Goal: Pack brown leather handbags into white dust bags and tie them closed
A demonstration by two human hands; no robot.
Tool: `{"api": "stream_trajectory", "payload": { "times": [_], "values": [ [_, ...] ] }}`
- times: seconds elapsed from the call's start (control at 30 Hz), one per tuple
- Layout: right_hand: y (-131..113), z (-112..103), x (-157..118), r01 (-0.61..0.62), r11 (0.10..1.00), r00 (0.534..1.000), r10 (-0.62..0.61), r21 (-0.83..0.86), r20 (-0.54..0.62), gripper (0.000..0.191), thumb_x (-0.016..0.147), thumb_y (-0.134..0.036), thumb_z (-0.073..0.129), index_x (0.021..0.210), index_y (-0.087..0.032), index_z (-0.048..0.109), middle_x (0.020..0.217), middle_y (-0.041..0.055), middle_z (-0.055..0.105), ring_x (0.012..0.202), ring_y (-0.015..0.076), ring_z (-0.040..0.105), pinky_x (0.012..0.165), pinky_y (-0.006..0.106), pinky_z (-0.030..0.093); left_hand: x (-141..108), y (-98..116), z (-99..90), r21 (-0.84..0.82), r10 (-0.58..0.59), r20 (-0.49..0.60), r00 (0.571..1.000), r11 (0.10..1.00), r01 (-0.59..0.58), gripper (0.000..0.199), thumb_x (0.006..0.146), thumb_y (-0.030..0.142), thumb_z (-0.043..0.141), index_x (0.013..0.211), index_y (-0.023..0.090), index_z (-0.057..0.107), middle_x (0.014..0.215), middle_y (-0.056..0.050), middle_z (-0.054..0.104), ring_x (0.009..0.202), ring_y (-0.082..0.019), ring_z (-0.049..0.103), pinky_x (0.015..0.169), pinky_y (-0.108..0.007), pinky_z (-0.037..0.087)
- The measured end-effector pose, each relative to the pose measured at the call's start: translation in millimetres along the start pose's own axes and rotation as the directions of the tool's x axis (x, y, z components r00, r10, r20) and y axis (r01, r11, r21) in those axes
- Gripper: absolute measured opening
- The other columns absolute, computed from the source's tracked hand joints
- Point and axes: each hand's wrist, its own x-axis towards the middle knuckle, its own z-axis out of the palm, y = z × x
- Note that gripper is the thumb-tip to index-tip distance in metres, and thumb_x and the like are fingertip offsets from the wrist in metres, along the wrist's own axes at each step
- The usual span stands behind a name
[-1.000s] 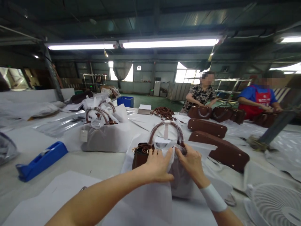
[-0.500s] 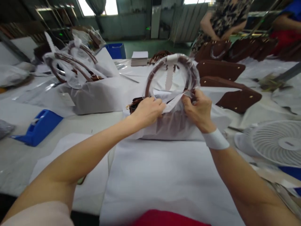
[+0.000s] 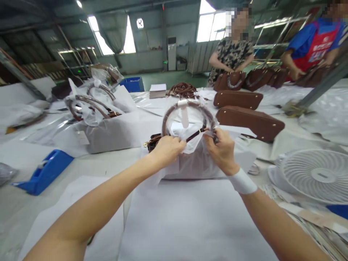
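Note:
A brown handbag stands upright in front of me, its body covered by a thin white wrapping sheet (image 3: 193,167). Its looped handle (image 3: 165,123) is covered in clear film and rises behind my hands. My left hand (image 3: 170,148) is closed, pinching the sheet at the left of the bag's opening. On the right, below the handle, my right hand (image 3: 221,149) also has its fingers closed on the sheet; its fingertips are partly hidden. A dark strap (image 3: 196,135) shows between the hands. Brown leather with a gold clasp (image 3: 146,144) sticks out at the bag's left end.
Another wrapped handbag (image 3: 116,136) stands at the left, behind a blue tape dispenser (image 3: 45,172). Brown bags (image 3: 250,123) lie at the back right, near a white fan (image 3: 320,175). White paper (image 3: 195,217) covers the table before me. Two people handle bags across the table.
My view has tilted up, so more of the room and both co-workers show. The sheet between my hands has opened somewhat, baring the dark strap. Both hands stay closed at the bag.

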Motion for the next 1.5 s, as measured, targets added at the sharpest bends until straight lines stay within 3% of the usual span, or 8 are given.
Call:
{"api": "stream_trajectory", "payload": {
  "times": [0.13, 0.23, 0.43, 0.8, 1.0, 1.23, 1.37, 1.5],
  "values": [
    [1.4, -3.0, -7.0, 0.019, 1.000, 0.999, -0.020, -0.007, -0.041, 0.030, 0.097, -0.044, 0.047, 0.091, -0.020, 0.064, 0.081, 0.0063, 0.066, 0.079, 0.0229, 0.060, 0.076, 0.036, 0.047, -5.5, 7.0, -1.6, -0.002, -0.055, -0.027, 0.998, 0.998, 0.055, 0.028, 0.087, 0.013, 0.052, 0.114, 0.015, 0.053, 0.099, -0.012, 0.071, 0.097, -0.028, 0.070, 0.081, -0.037, 0.055],
    [1.8, -3.4, -9.1, 0.010, 1.000, 1.000, -0.011, -0.027, -0.029, 0.033, 0.098, -0.047, 0.046, 0.089, -0.020, 0.063, 0.076, 0.0060, 0.064, 0.077, 0.0229, 0.059, 0.073, 0.034, 0.046, -3.7, 10.0, -4.9, -0.026, -0.131, -0.028, 0.991, 0.991, 0.130, 0.047, 0.090, 0.023, 0.055, 0.131, 0.009, 0.039, 0.096, -0.014, 0.072, 0.092, -0.029, 0.072, 0.075, -0.037, 0.057],
    [0.5, -3.9, -9.7, 0.040, 0.998, 0.996, -0.044, -0.051, -0.073, 0.031, 0.098, -0.045, 0.047, 0.085, -0.021, 0.062, 0.073, 0.0052, 0.063, 0.073, 0.0220, 0.057, 0.069, 0.033, 0.044, 3.4, 11.9, -10.3, -0.054, -0.102, 0.026, 0.994, 0.993, 0.103, 0.024, 0.090, 0.026, 0.058, 0.108, 0.010, 0.058, 0.102, -0.018, 0.070, 0.097, -0.030, 0.071, 0.081, -0.039, 0.058],
    [-14.5, -26.4, -22.5, 0.235, 0.967, 0.943, -0.252, -0.099, -0.218, 0.019, 0.096, -0.037, 0.057, 0.086, -0.021, 0.060, 0.067, 0.0013, 0.057, 0.066, 0.0192, 0.054, 0.070, 0.033, 0.044, -18.7, 25.8, -15.5, -0.085, -0.013, 0.045, 0.999, 0.996, 0.017, 0.027, 0.080, 0.003, 0.050, 0.104, 0.012, 0.061, 0.103, -0.015, 0.069, 0.100, -0.029, 0.069, 0.082, -0.038, 0.057],
    [-33.4, -49.9, -25.4, 0.347, 0.931, 0.885, -0.365, -0.112, -0.288, 0.008, 0.093, -0.027, 0.063, 0.095, -0.020, 0.059, 0.069, -0.0002, 0.056, 0.064, 0.0179, 0.052, 0.067, 0.032, 0.042, -36.7, 38.5, -28.2, -0.083, 0.025, 0.045, 0.999, 0.996, -0.021, 0.026, 0.079, 0.005, 0.049, 0.101, 0.012, 0.061, 0.102, -0.015, 0.070, 0.098, -0.031, 0.069, 0.080, -0.040, 0.057],
    [-67.5, -103.0, -47.3, 0.396, 0.916, 0.904, -0.401, -0.062, -0.148, 0.010, 0.093, -0.027, 0.066, 0.092, -0.019, 0.059, 0.065, -0.0017, 0.058, 0.059, 0.0152, 0.051, 0.074, 0.035, 0.040, -69.2, 59.9, -29.8, -0.098, 0.075, 0.066, 0.995, 0.993, -0.068, 0.028, 0.078, 0.006, 0.049, 0.103, 0.015, 0.059, 0.100, -0.011, 0.069, 0.097, -0.030, 0.069, 0.076, -0.037, 0.057],
    [-60.6, -142.0, -53.3, 0.506, 0.849, 0.862, -0.504, -0.154, 0.053, 0.030, 0.091, -0.045, 0.068, 0.100, -0.017, 0.063, 0.069, -0.0007, 0.065, 0.061, 0.0154, 0.056, 0.080, 0.037, 0.038, -80.7, 69.3, -30.6, -0.118, 0.094, 0.078, 0.993, 0.989, -0.084, 0.029, 0.078, 0.006, 0.046, 0.103, 0.015, 0.058, 0.099, -0.010, 0.070, 0.097, -0.030, 0.069, 0.079, -0.039, 0.056],
    [-51.6, -172.8, -50.3, 0.529, 0.822, 0.847, -0.494, -0.210, 0.197, 0.026, 0.094, -0.044, 0.064, 0.082, -0.020, 0.065, 0.084, 0.0037, 0.071, 0.079, 0.0202, 0.064, 0.094, 0.044, 0.036, -78.6, 74.4, -34.6, -0.092, 0.079, 0.078, 0.994, 0.993, -0.072, 0.031, 0.077, 0.005, 0.047, 0.105, 0.012, 0.058, 0.101, -0.015, 0.070, 0.096, -0.033, 0.069, 0.079, -0.043, 0.056]
  ]
}}
